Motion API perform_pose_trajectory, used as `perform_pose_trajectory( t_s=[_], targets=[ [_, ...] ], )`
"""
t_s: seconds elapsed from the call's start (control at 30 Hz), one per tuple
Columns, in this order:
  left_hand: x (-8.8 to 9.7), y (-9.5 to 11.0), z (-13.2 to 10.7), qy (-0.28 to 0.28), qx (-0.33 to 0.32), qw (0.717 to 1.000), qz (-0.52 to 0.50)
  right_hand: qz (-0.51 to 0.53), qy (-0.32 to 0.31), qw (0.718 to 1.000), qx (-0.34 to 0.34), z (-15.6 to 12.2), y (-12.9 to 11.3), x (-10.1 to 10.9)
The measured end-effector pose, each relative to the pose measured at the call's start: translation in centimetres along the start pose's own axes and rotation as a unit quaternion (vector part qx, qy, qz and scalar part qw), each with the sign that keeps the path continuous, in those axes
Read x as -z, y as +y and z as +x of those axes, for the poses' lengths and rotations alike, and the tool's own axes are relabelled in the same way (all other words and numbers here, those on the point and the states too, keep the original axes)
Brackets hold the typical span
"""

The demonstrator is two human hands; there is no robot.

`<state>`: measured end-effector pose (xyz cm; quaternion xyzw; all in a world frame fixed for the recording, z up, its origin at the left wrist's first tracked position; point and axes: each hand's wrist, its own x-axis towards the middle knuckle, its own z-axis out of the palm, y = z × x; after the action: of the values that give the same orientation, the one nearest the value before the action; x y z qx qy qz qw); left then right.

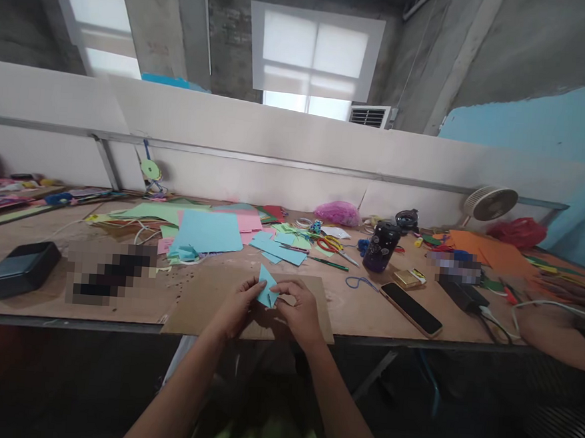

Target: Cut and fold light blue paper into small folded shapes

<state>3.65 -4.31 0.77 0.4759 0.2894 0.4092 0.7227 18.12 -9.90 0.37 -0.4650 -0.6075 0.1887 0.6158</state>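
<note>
Folded blue paper (pixel 266 288), I judge unfinished; my left grip (pixel 240 302) and right grip (pixel 299 306) pinch it. Large blue sheet (pixel 211 231): unfolded.

Craft workshop, shared, is indicated: a long table (pixel 353 317) is strewn with coloured paper sheets (pixel 211 231) and backed by a white partition (pixel 278 134); bare concrete wall (pixel 549 50) is partly painted blue; another person's arm (pixel 559 338) is seen far right.
</note>
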Motion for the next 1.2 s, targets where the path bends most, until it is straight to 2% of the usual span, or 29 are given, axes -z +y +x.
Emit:
perform_pose_trajectory(
  t_s=[0.43,0.57,0.73,1.07,1.2],
  targets=[
    [0.2,-0.4,0.4,0.022,-0.043,0.998,0.052,0.004,-0.002,0.999,-0.041,0.1,-0.4,0.3],
    [0.0,-0.1,0.2,0.026,-0.048,0.995,0.085,0.002,0.012,0.999,-0.050,0.2,-0.3,0.3],
    [-0.4,0.2,-0.2,0.037,-0.030,0.993,0.112,0.005,0.036,0.995,-0.098,0.1,0.4,0.1],
    [-0.4,0.4,-0.6,-0.017,-0.048,0.991,0.121,0.052,0.041,0.988,-0.138,0.0,0.2,-0.1],
    [-0.5,0.4,-0.6,-0.004,-0.026,0.989,0.142,0.066,0.043,0.989,-0.128,0.0,0.5,-0.2]
  ],
)
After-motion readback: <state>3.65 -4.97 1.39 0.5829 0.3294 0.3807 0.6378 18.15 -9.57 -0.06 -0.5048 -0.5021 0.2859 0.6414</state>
